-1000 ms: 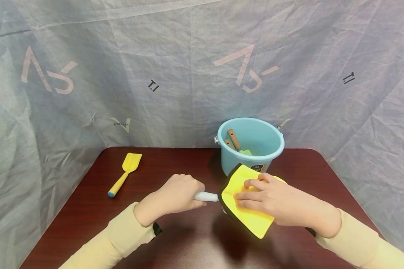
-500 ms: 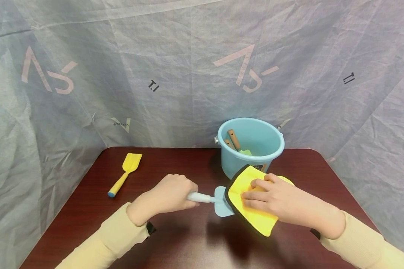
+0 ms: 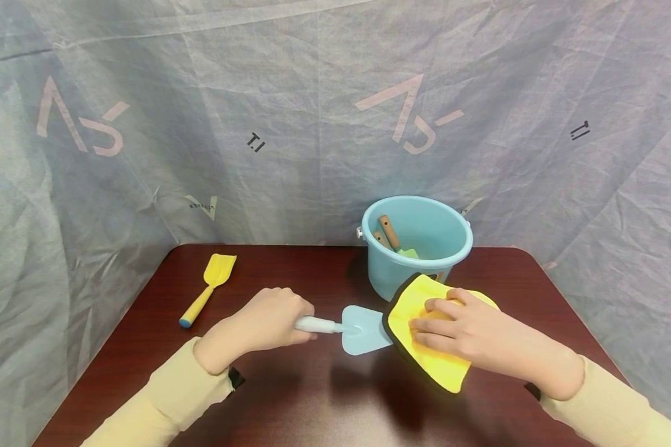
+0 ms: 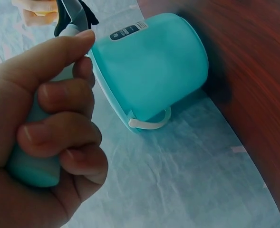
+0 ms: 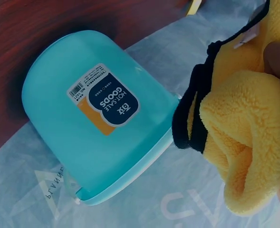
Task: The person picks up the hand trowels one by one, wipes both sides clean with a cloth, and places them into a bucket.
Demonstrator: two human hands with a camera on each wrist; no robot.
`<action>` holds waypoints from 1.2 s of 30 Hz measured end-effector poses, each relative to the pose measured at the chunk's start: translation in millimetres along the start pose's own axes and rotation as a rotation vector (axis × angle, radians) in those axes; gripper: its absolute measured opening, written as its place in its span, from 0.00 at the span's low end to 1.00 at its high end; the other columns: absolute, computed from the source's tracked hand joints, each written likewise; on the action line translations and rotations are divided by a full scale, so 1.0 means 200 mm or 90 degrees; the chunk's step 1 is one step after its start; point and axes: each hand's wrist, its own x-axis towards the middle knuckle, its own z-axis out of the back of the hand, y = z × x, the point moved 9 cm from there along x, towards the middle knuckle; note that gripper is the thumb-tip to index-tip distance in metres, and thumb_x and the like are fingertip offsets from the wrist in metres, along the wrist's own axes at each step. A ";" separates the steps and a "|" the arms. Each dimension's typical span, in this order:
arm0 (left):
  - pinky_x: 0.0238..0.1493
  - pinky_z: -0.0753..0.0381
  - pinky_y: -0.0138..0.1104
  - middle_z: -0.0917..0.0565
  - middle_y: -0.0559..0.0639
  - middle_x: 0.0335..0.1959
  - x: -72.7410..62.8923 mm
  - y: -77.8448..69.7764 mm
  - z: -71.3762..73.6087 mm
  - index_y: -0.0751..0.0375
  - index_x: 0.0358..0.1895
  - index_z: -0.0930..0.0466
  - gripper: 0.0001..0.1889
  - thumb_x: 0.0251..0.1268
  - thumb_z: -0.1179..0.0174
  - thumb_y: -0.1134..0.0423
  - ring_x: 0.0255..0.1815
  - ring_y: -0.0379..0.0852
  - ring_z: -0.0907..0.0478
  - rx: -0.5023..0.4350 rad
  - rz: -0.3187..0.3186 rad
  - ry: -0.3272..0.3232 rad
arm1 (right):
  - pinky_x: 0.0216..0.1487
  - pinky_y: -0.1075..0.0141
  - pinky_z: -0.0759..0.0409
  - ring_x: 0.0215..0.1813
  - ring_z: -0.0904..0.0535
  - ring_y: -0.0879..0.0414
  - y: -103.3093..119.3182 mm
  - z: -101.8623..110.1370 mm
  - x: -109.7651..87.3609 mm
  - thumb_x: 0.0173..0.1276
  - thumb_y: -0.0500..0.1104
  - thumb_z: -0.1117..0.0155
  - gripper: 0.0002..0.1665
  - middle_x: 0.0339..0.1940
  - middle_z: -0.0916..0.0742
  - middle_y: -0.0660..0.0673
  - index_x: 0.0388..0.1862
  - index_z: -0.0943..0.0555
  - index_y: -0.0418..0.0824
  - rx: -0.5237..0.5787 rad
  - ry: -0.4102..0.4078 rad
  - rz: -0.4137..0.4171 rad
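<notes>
My left hand (image 3: 265, 318) grips the pale handle of a light blue toy shovel (image 3: 363, 331), holding it level over the table. In the left wrist view its fingers curl round the handle (image 4: 33, 166). A yellow cloth (image 3: 408, 310) with a dark edging wraps over the blade's far end, which it hides. Spread over the cloth's top are the fingers of my right hand (image 3: 478, 332), the thumb out of sight beneath. The right wrist view has the fluffy cloth (image 5: 246, 123) bunched in that hand.
Just behind the cloth stands a light blue bucket (image 3: 380, 264), with wooden-handled tools (image 3: 389, 231) inside it. A yellow toy shovel (image 3: 219, 270) with a blue handle end lies on the left of the dark red table (image 3: 291, 273). A grey sheet (image 3: 313, 174) hangs round the table.
My left hand has drawn the shovel leftward while my right hand and the cloth have slid right. More of the blue blade shows between them now.
</notes>
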 end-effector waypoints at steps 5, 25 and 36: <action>0.17 0.36 0.31 0.30 0.35 0.14 -0.02 0.02 0.00 0.47 0.19 0.24 0.11 0.49 0.31 0.52 0.16 0.37 0.36 -0.015 0.017 0.002 | 0.44 0.55 0.33 0.50 0.26 0.50 0.00 0.00 -0.01 0.68 0.33 0.80 0.34 0.50 0.19 0.54 0.51 0.22 0.47 -0.002 -0.010 -0.003; 0.17 0.36 0.31 0.28 0.35 0.14 -0.09 0.12 0.00 0.47 0.20 0.24 0.11 0.50 0.31 0.52 0.17 0.36 0.35 -0.028 0.061 -0.004 | 0.41 0.51 0.31 0.47 0.23 0.47 -0.06 0.02 -0.10 0.70 0.34 0.78 0.32 0.50 0.17 0.53 0.48 0.20 0.45 0.003 -0.083 -0.088; 0.18 0.36 0.31 0.28 0.36 0.14 -0.09 0.17 -0.07 0.49 0.20 0.23 0.11 0.49 0.31 0.53 0.17 0.38 0.36 -0.026 0.085 -0.006 | 0.37 0.51 0.32 0.46 0.24 0.43 -0.15 0.16 -0.08 0.72 0.35 0.72 0.29 0.48 0.16 0.49 0.47 0.18 0.41 -0.021 -0.189 -0.245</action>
